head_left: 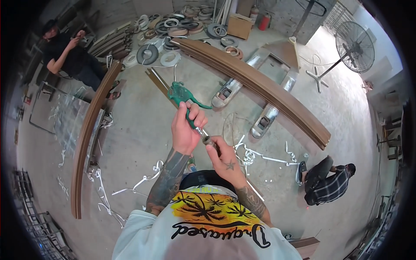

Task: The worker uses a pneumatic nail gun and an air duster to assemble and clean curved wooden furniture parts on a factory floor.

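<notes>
1. Green air tool (184, 96) up at chest height, above the concrete floor (143, 125).
2. Left hand (185, 130): grip clenched round its handle.
3. Right hand (223, 159): fingertips pinching the metal fitting (206, 139) at the handle's base.

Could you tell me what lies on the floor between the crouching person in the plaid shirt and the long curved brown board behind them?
In the head view, only bare concrete floor lies between the crouching person and the curved board.
</notes>
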Tool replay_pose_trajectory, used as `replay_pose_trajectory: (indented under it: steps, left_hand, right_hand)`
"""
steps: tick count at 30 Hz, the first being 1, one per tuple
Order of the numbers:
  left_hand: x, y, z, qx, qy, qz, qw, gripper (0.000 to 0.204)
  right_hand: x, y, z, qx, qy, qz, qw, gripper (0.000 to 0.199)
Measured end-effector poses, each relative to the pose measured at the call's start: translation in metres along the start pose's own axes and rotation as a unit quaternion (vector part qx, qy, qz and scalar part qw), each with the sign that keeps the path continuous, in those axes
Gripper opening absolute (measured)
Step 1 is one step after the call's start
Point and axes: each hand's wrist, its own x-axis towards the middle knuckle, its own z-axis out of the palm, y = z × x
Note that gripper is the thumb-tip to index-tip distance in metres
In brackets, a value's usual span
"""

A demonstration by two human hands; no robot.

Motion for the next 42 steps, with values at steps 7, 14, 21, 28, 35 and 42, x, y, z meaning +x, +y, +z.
replay_pose_trajectory:
  steps: [7,14,21,28,35,42]
  left_hand:
    - [-0.028,0.020,-0.001,0.132,0.061,0.131,0.981,0.026]
    - [-0.039,0.038,-0.011,0.147,0.121,0.230,0.954,0.025]
    - [-0.043,0.055,-0.020,0.140,0.146,0.299,0.933,0.026]
    - [-0.037,0.047,-0.022,0.147,0.175,0.278,0.933,0.026]
    - [-0.026,0.036,-0.013,0.157,0.149,0.258,0.941,0.026]
    - [-0.025,0.024,-0.006,0.266,0.112,0.235,0.928,0.026]
  right_hand:
    - [0.008,-0.004,0.031,-0.008,-0.048,-0.002,0.999,0.020]
    - [0.027,0.011,0.053,0.063,-0.138,-0.001,0.988,0.028]
    - [0.041,0.022,0.063,0.178,-0.123,0.045,0.975,0.026]
    - [0.043,0.033,0.055,0.240,-0.113,0.097,0.959,0.019]
    - [0.037,0.037,0.056,0.118,-0.126,-0.006,0.985,0.015]
    - [0.039,0.023,0.047,0.066,-0.132,-0.016,0.989,0.016]
